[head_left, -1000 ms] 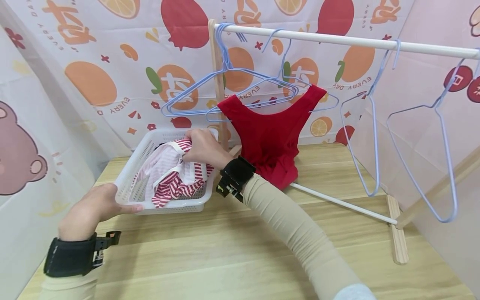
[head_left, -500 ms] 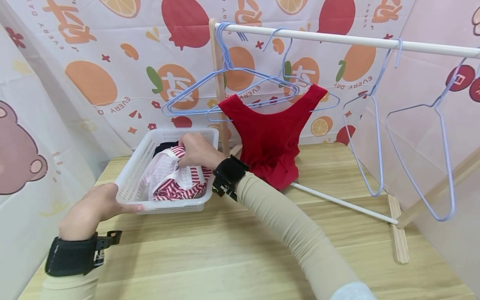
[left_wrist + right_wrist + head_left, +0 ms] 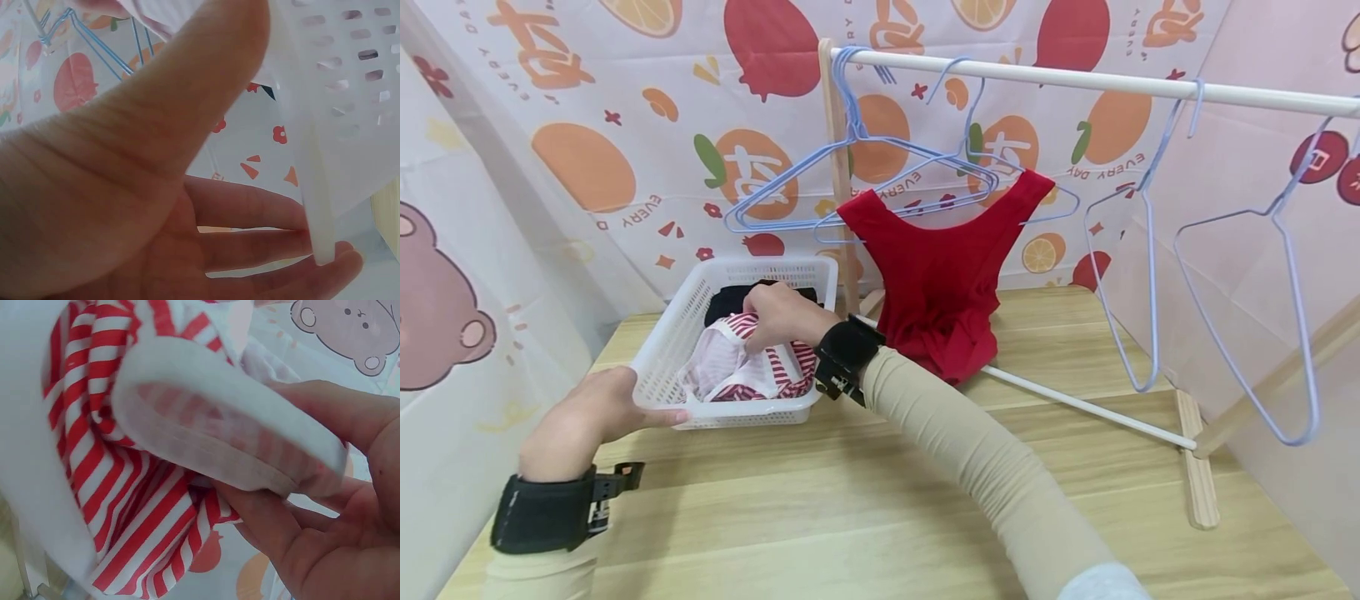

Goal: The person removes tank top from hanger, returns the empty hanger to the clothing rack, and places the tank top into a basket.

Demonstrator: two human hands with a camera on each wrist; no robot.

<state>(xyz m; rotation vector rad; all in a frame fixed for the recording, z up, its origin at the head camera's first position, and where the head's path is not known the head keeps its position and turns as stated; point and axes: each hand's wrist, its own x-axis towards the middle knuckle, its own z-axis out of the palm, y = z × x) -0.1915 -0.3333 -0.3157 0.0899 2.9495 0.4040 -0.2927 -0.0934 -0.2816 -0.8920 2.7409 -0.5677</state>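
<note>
A white plastic basket (image 3: 658, 342) stands on the table at the left. My left hand (image 3: 591, 408) holds its near left corner, the thumb along the front rim and the fingers (image 3: 250, 203) against the rim's outer side. Inside lies a red-and-white striped garment (image 3: 119, 469) with white trim, crumpled, its pale inner side partly showing. My right hand (image 3: 782, 315) reaches into the basket and pinches the garment by its white-trimmed edge between thumb and fingers (image 3: 262, 519). Behind it in the basket lies black cloth (image 3: 724, 304), partly covered by the hand.
A red sleeveless top (image 3: 947, 267) hangs from a blue hanger on the white rail (image 3: 1075, 79) right of the basket. Several blue hangers (image 3: 782, 179) bunch at the rail's left end; others (image 3: 1150, 283) hang at right. The rack's lower bar (image 3: 1090, 406) runs across the table.
My right hand has moved left and slightly down with the striped garment, which now lies wholly within the basket. More black cloth shows behind it. The left hand has stayed put.
</note>
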